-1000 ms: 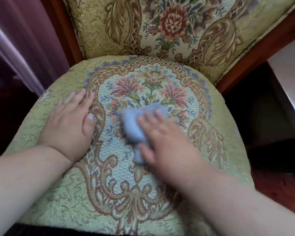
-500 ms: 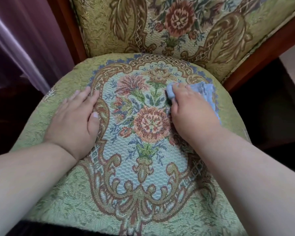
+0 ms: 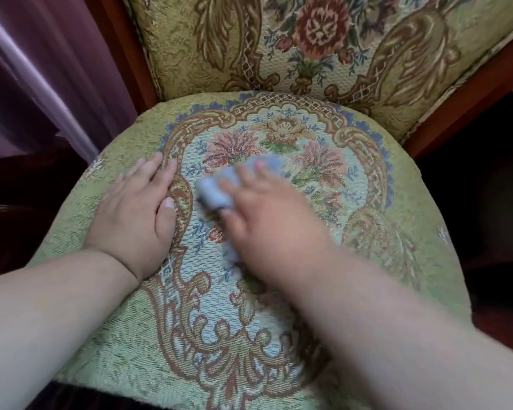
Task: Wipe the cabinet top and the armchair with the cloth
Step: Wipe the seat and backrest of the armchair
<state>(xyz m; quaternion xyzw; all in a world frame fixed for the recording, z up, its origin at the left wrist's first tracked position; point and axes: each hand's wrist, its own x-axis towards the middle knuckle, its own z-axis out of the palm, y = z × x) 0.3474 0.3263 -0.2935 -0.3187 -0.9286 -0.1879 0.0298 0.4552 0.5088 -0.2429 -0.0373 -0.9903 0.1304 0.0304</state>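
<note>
A: Why is the left hand [image 3: 137,214] lying flat on the seat [image 3: 397,202]?

B: My guess is to brace. It rests palm down, fingers stretched and close together, holding nothing, on the green border left of the floral panel. That would steady the body and keep the fabric from creeping under the wiping.

A: And the right hand [image 3: 273,220]?

B: It presses the cloth [image 3: 216,187] against the seat. The fingers are spread over the top and the thumb tucks in at the near side, so the cloth is pinned under the hand and bunched, not pinched up. The hand is blurred, so I can't tell the exact curl of each finger.

A: Where does the cloth sit?

B: On the middle of the seat, over the flowers, just beside the left thumb but apart from it. Its grey-blue edge shows ahead of the fingertips and along the left of the palm.

A: Why bunched?

B: Likely for a thick pad that follows the woven ridges.

A: The backrest [image 3: 308,39]?

B: Upright behind the seat, untouched by either hand. The cabinet is not in view, so I can't judge that half of the task.
</note>
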